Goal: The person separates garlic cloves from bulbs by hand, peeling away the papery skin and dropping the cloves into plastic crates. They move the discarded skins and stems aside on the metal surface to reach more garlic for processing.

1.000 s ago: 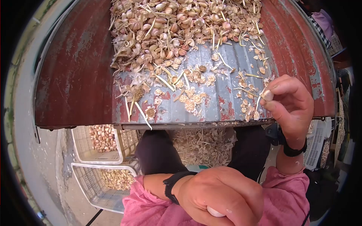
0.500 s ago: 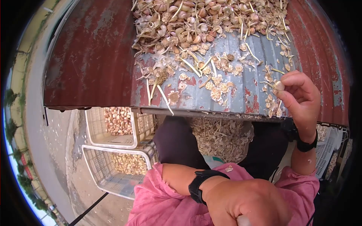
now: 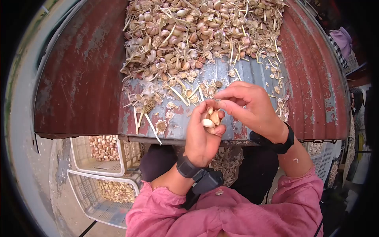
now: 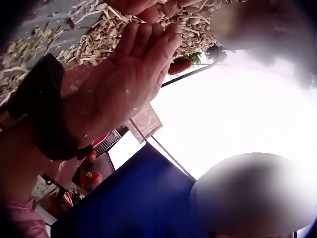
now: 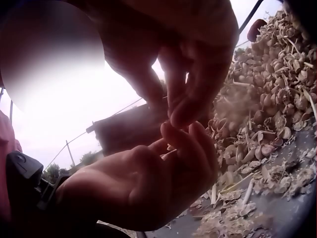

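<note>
In the head view my left hand (image 3: pixel 200 136) is held palm up over the table's near edge, cupped around several peeled-looking garlic cloves (image 3: pixel 208 123). My right hand (image 3: pixel 252 108) reaches in from the right. Its bent thumb and index finger pinch a small pale piece (image 3: pixel 218 100) at the left fingertips, mostly hidden by the fingers. From the right wrist, the right fingertips point down onto the curled left hand (image 5: pixel 148 183). In the left wrist view the right hand (image 4: pixel 121 84) shows from its side, with fingers meeting the left ones.
A heap of garlic cloves (image 3: pixel 185 35) with dry skins and stems covers the back of the corrugated metal table (image 3: pixel 83 79). Two plastic crates (image 3: pixel 122 158) with cloves stand on the ground at left. Loose dry husks (image 3: pixel 227 164) lie below, between the legs.
The left hand has come up from the lap to the table edge and turned palm up, showing cloves. The right hand has moved left from the table's right side to meet it.
</note>
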A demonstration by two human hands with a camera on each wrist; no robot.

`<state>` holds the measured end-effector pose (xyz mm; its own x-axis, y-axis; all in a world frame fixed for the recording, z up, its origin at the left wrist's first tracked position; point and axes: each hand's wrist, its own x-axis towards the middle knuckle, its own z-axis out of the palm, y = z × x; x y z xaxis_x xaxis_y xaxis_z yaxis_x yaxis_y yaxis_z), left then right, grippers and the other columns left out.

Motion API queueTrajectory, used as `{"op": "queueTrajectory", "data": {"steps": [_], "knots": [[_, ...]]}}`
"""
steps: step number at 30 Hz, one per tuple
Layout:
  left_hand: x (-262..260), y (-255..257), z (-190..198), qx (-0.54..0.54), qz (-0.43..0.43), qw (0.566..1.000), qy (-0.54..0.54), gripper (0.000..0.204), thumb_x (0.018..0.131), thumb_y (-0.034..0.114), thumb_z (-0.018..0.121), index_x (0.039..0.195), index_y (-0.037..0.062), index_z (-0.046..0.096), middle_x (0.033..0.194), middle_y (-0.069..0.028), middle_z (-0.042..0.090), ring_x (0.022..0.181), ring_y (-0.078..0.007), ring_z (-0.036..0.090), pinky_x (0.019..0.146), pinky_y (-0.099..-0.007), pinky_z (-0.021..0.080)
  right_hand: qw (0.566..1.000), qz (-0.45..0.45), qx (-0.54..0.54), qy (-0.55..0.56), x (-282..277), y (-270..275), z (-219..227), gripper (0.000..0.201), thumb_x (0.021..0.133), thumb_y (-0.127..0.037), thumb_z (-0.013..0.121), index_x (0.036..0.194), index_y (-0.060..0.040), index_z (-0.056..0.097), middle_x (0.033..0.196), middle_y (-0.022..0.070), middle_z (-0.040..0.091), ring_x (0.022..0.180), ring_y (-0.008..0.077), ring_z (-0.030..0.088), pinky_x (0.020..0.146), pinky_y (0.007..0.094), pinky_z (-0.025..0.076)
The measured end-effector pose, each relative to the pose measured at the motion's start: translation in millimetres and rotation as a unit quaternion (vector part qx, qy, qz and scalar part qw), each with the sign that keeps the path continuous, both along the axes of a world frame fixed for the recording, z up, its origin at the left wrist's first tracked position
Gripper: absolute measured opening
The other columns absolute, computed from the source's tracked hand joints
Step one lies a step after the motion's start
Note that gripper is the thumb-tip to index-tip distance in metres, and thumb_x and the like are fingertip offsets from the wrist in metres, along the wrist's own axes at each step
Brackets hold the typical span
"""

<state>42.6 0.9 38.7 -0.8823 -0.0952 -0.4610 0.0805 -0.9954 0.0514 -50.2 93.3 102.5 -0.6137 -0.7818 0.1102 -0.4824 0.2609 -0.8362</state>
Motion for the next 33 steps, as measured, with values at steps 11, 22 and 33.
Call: {"op": "queueTrajectory", "data": {"steps": [11,22,33], "knots": [[-5,-9,-10,-0.132,0.021,0.988,-0.080,0.021,0.086,0.017,0.052,0.103,0.0044,0.051,0.073,0.0008,0.048,0.055,-0.0053,0.040,0.042,-0.0176,0.030,0.985,0.013,0.170,-0.010,-99,-57,-98,0.019,0.071,-0.009,0.064,0.088,-0.0006,0.059,0.074,0.0051,0.060,0.058,0.0090,0.056,0.052,0.0225,0.046],[-3,24,-5,-0.308,-0.012,0.951,0.018,0.023,0.083,0.015,0.058,0.101,0.0016,0.054,0.067,0.0005,0.052,0.054,-0.0051,0.045,0.044,-0.0168,0.030,0.939,-0.136,-0.129,-0.289,15,36,-28,0.028,0.076,-0.001,0.061,0.103,0.0050,0.056,0.094,0.0084,0.060,0.082,0.0104,0.058,0.066,0.0210,0.048],[39,26,60,-0.494,0.068,0.773,0.392,0.017,0.076,0.005,0.063,0.091,-0.0017,0.061,0.081,-0.0111,0.056,0.066,-0.0195,0.056,0.056,-0.0267,0.045,0.897,0.296,-0.318,-0.086,48,83,47,0.015,0.065,0.007,0.068,0.077,0.0023,0.061,0.087,0.0212,0.056,0.071,0.0280,0.061,0.060,0.0286,0.054]]}}
